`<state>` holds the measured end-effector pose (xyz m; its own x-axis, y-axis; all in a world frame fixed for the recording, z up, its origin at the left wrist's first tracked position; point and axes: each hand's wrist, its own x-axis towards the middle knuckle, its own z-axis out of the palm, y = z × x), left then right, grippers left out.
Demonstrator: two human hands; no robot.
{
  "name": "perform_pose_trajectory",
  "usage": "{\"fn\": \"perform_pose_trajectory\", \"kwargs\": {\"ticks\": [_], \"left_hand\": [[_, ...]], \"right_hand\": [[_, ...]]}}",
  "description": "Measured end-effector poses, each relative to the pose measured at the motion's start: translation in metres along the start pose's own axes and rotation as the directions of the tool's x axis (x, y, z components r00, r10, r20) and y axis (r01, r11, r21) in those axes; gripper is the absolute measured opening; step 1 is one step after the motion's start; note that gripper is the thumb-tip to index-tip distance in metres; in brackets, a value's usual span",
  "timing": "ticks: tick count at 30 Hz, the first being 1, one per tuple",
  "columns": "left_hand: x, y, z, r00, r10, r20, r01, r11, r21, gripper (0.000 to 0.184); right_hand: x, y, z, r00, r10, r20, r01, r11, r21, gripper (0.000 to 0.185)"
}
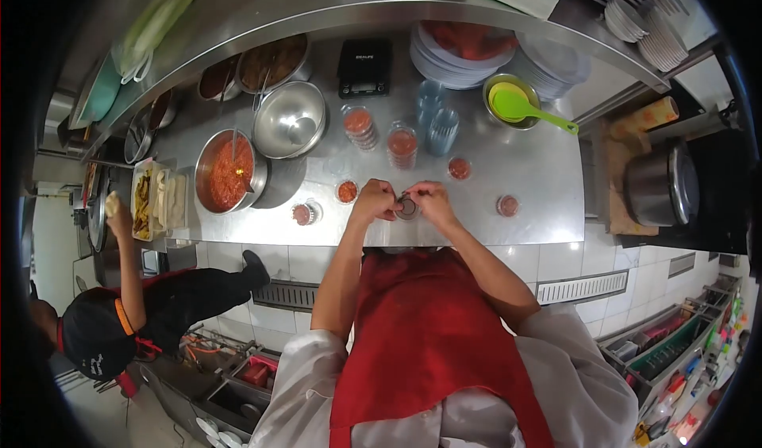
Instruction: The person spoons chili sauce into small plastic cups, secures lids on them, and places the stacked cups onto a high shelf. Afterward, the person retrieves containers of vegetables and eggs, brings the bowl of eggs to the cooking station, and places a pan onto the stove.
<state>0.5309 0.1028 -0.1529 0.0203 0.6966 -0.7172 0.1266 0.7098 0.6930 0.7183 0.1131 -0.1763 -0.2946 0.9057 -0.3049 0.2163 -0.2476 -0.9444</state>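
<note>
Near the front edge of the steel counter, my left hand and my right hand pinch opposite sides of the rim of a small clear cup. Its contents are too small to make out. Just left of my left hand sits a small cup of red sauce. Beyond my hands rise stacked cups of red sauce, with another stack to their left. More single filled cups stand at the right, farther right and at the left.
A steel bowl of red sauce, an empty steel bowl and a black scale stand on the counter. Tall clear cups, plate stacks and a bowl with a green ladle are behind. A co-worker is at left.
</note>
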Motion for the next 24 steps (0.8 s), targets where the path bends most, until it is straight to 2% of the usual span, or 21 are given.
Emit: {"fn": "perform_pose_trajectory", "kwargs": {"ticks": [3, 6, 8, 9, 12, 15, 16, 18, 19, 20, 21, 22, 23, 24], "left_hand": [[-0.001, 0.011, -0.001, 0.993, -0.076, 0.087, 0.074, 0.997, 0.023, 0.019], [-0.001, 0.02, 0.005, 0.989, -0.127, 0.072, 0.118, 0.986, 0.113, 0.019], [0.0, 0.017, 0.007, 0.996, -0.059, 0.072, 0.053, 0.994, 0.094, 0.018], [0.001, 0.011, 0.008, 0.997, -0.026, 0.071, 0.02, 0.996, 0.085, 0.018], [-0.006, -0.007, 0.01, 0.986, 0.16, 0.043, -0.162, 0.985, 0.066, 0.02], [-0.028, -0.018, 0.03, 0.947, 0.274, -0.17, -0.258, 0.96, 0.111, 0.022], [-0.03, -0.026, 0.033, 0.868, 0.428, -0.251, -0.371, 0.896, 0.246, 0.022], [-0.039, -0.035, 0.039, 0.626, 0.708, -0.326, -0.505, 0.687, 0.523, 0.023], [-0.044, -0.031, 0.035, 0.522, 0.754, -0.399, -0.575, 0.657, 0.488, 0.022], [-0.049, -0.027, 0.025, 0.344, 0.762, -0.548, -0.509, 0.642, 0.574, 0.021], [-0.04, -0.034, -0.001, 0.47, 0.566, -0.678, -0.47, 0.81, 0.35, 0.02], [-0.039, -0.029, -0.024, 0.214, 0.667, -0.713, -0.39, 0.728, 0.564, 0.018], [-0.046, -0.018, -0.042, 0.295, 0.531, -0.794, -0.356, 0.833, 0.424, 0.021], [-0.036, -0.024, -0.061, 0.386, 0.442, -0.809, -0.38, 0.876, 0.297, 0.021]], "right_hand": [[-0.009, -0.004, 0.003, 0.937, -0.347, -0.047, 0.31, 0.886, -0.345, 0.015], [-0.012, 0.01, 0.015, 0.853, -0.492, -0.176, 0.442, 0.859, -0.259, 0.012], [-0.012, 0.016, 0.016, 0.811, -0.565, -0.151, 0.486, 0.794, -0.365, 0.014], [-0.013, 0.016, 0.018, 0.789, -0.599, -0.136, 0.504, 0.758, -0.415, 0.016], [-0.023, 0.01, 0.02, 0.825, -0.565, -0.019, 0.438, 0.661, -0.61, 0.019], [-0.025, 0.002, 0.022, 0.856, -0.516, 0.037, 0.397, 0.608, -0.687, 0.018], [-0.023, 0.003, 0.022, 0.864, -0.502, 0.045, 0.383, 0.595, -0.706, 0.017], [-0.02, 0.006, 0.022, 0.88, -0.471, 0.06, 0.353, 0.565, -0.746, 0.016], [-0.016, 0.005, 0.02, 0.874, -0.484, 0.053, 0.352, 0.553, -0.756, 0.017], [-0.012, 0.005, 0.019, 0.868, -0.494, 0.045, 0.348, 0.541, -0.766, 0.018], [-0.012, 0.004, 0.018, 0.865, -0.5, 0.037, 0.34, 0.531, -0.776, 0.019], [-0.01, 0.002, 0.018, 0.873, -0.487, 0.016, 0.318, 0.544, -0.776, 0.02], [-0.007, 0.0, 0.018, 0.882, -0.472, -0.003, 0.295, 0.557, -0.776, 0.021], [-0.005, -0.003, 0.018, 0.888, -0.46, -0.022, 0.275, 0.567, -0.776, 0.022]]}}
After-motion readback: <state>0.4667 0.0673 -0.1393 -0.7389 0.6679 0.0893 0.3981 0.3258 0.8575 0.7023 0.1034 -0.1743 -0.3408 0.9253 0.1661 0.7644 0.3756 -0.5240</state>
